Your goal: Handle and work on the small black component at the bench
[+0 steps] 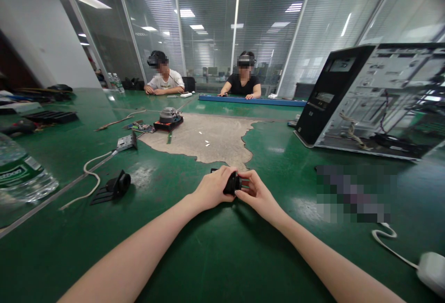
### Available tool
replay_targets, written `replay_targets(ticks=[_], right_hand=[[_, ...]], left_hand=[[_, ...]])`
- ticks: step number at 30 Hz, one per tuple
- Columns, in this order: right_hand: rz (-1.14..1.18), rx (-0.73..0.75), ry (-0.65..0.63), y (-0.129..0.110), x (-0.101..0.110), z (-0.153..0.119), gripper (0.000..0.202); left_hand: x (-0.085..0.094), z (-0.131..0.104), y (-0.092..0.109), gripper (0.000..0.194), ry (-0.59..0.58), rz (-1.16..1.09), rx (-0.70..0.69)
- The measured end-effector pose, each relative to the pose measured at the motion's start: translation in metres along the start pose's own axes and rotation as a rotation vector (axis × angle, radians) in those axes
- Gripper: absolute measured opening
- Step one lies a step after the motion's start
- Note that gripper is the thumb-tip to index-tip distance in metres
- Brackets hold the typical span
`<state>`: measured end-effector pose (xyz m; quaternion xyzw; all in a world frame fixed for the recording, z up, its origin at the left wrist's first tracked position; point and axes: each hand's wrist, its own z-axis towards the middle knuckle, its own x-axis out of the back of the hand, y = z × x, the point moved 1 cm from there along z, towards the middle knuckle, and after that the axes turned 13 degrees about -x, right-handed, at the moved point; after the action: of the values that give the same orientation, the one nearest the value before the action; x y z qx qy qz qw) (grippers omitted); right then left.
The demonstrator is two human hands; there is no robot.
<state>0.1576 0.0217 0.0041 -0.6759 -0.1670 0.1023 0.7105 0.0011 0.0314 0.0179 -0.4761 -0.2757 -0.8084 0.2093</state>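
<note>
A small black part (231, 184) is held between my two hands over the green table (194, 256), near the front edge of the bare brown patch. My left hand (219, 184) wraps round its left side, and a dark end shows behind the fingers. From the right, my right hand (255, 191) grips its rounded end between thumb and fingers. A similar black part (118, 184) with a round end and flat slats lies on the table to the left.
A water bottle (21, 173) is at the left, with a metal bracket (126, 142) and pale cord nearby. Beyond is a fan with a heatsink (169, 117). An open computer case (368, 103) stands at the right. Two people sit across the table.
</note>
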Motion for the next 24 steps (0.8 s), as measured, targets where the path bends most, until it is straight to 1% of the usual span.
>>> replay_targets(ticks=[5,7,9,12,15,18,20,24], right_hand=[[0.021,-0.010,0.021,-0.0007,0.0011,-0.0009,0.019],[0.011,-0.013,0.044,-0.0001,0.0013,0.0010,0.020],[-0.003,-0.026,0.057,0.0004,0.0011,0.0028,0.026],[0.003,-0.045,0.034,0.0002,0.0006,0.0032,0.031],[0.019,-0.023,0.004,-0.0011,0.0001,0.0003,0.028],[0.020,0.014,0.023,-0.0019,0.0002,-0.0022,0.021],[0.016,0.007,0.031,-0.0020,0.0001,-0.0020,0.018],[0.003,-0.031,0.047,-0.0024,0.0001,0.0014,0.027]], left_hand=[[-0.0009,-0.0007,-0.0003,0.061,0.012,0.018,0.007],[-0.0009,-0.0007,-0.0001,0.059,0.013,0.016,0.010],[-0.0006,-0.0006,0.0002,0.059,0.016,0.007,0.004],[0.0003,-0.0006,0.0004,0.060,0.019,0.002,-0.005],[0.0005,-0.0005,0.0004,0.062,0.015,0.010,-0.008],[0.0000,-0.0001,0.0004,0.063,0.014,0.018,-0.006],[-0.0005,0.0001,0.0004,0.062,0.012,0.023,0.003],[-0.0007,0.0002,0.0006,0.059,0.017,0.013,0.009]])
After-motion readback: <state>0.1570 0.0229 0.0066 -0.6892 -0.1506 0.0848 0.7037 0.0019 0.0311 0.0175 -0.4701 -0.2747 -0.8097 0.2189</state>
